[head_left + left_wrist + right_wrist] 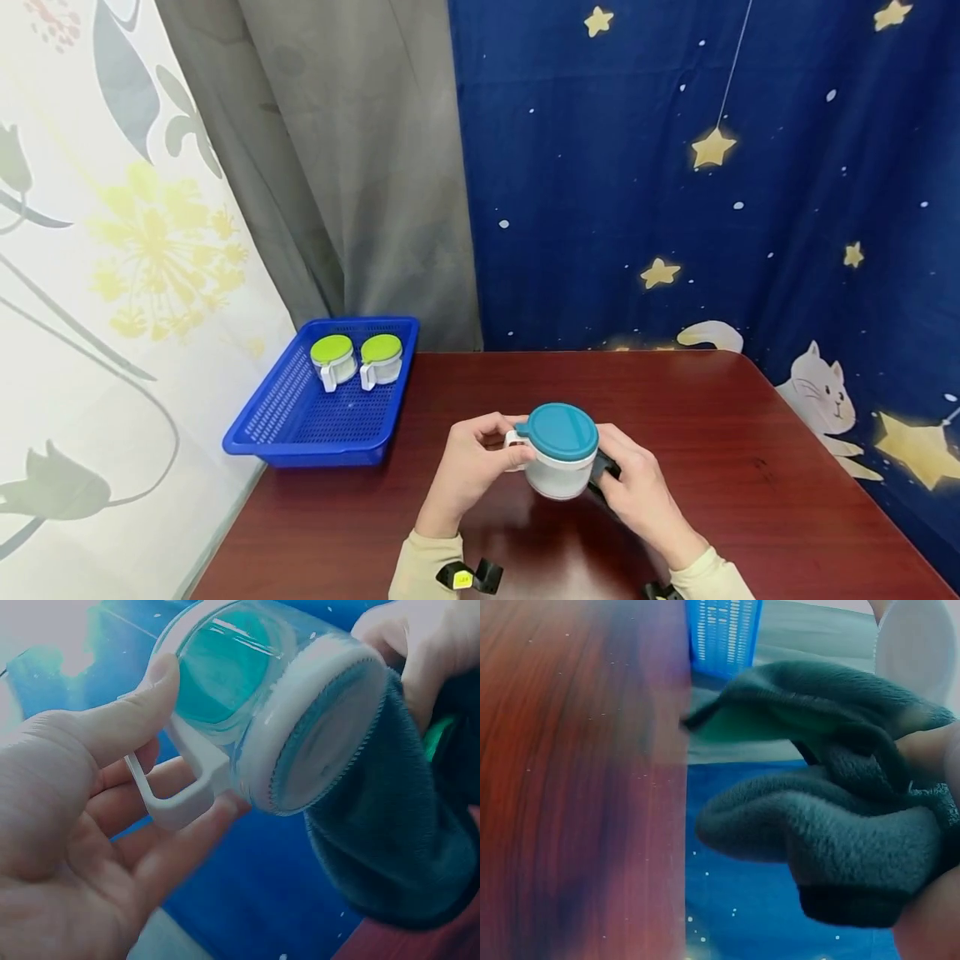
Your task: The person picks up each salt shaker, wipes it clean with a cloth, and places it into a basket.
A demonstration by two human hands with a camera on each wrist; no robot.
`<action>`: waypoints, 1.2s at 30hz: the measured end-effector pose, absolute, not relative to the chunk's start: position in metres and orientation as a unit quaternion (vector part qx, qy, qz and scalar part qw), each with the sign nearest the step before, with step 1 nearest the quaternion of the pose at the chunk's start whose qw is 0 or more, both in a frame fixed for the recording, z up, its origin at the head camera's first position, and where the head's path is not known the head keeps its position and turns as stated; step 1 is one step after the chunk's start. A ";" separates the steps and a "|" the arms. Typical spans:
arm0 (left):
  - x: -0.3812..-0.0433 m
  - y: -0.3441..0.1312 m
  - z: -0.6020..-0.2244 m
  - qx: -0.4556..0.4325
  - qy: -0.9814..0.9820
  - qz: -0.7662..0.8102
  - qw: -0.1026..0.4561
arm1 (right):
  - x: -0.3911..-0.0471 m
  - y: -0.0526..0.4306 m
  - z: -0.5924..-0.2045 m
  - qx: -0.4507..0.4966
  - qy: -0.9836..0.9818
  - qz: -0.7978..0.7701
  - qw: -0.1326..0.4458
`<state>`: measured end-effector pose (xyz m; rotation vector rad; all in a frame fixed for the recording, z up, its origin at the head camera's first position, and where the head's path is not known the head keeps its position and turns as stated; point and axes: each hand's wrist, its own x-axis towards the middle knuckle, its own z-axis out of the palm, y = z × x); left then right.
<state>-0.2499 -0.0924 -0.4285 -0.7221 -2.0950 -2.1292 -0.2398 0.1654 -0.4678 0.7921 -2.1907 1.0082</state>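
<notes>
A clear seasoning jar with a teal lid and a white handle is held above the table, its base showing in the left wrist view. My left hand grips it at the handle side, thumb near the lid rim and fingers behind the handle. On the jar's other side my right hand holds a dark grey-green cloth, bunched in its fingers. Part of the cloth hangs beside the jar's base in the left wrist view.
A blue plastic basket stands at the table's far left. Inside are two similar jars with lime-green lids, one jar left of the other jar. The reddish-brown table ends at curtains behind it.
</notes>
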 end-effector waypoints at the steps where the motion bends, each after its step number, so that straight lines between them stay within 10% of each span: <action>1: -0.250 -0.093 -0.429 -0.232 -0.686 -0.689 0.033 | -0.240 0.165 -0.468 0.300 -0.823 0.377 0.301; 25: -0.254 -0.102 -0.440 -0.296 -0.661 -0.689 -0.021 | -0.260 0.169 -0.397 0.413 -0.767 0.328 0.367; 36: -0.255 -0.111 -0.437 -0.304 -0.635 -0.710 -0.009 | -0.266 0.164 -0.428 0.433 -0.777 0.332 0.313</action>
